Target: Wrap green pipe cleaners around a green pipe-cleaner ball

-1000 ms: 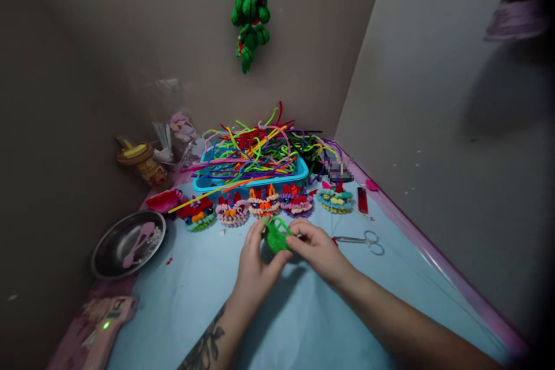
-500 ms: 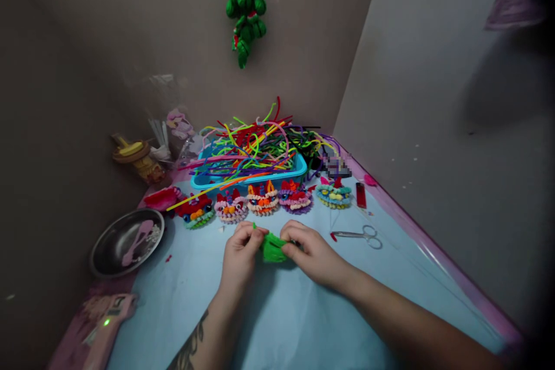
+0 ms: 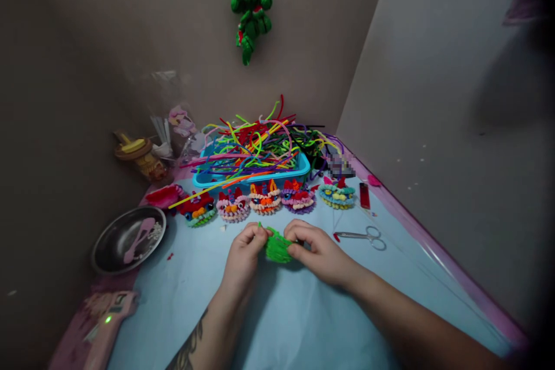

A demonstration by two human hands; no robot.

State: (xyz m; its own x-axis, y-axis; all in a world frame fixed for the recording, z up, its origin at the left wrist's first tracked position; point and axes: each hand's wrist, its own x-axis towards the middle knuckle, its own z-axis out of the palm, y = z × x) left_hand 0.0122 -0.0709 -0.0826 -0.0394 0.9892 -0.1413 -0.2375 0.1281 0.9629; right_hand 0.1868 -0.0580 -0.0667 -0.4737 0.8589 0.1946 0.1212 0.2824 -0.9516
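Observation:
Between my two hands, above the blue table cover (image 3: 208, 300), is a fuzzy green piece (image 3: 277, 247) that looks made of pipe cleaners. My left hand (image 3: 247, 251) pinches its left edge between thumb and forefinger, and a short green tip pokes up there. On the other side my right hand (image 3: 314, 248) grips the right edge, its fingers curled over. Just beyond my hands stands a row of several colourful pipe-cleaner animal heads (image 3: 265, 198). Metal scissors (image 3: 362, 236) lie to the right of my right hand.
A blue basket (image 3: 251, 178) heaped with loose pipe cleaners (image 3: 255, 147) stands at the back. To the left are a metal bowl (image 3: 106, 266) and a pink device (image 3: 106, 332) with a green light. A red lighter (image 3: 364, 196) lies right. Green ornaments (image 3: 250, 11) hang on the wall.
The view has shifted slightly, so everything sits a little differently in the picture. Both hands keep hold of the green piece, which shows a more ridged face now.

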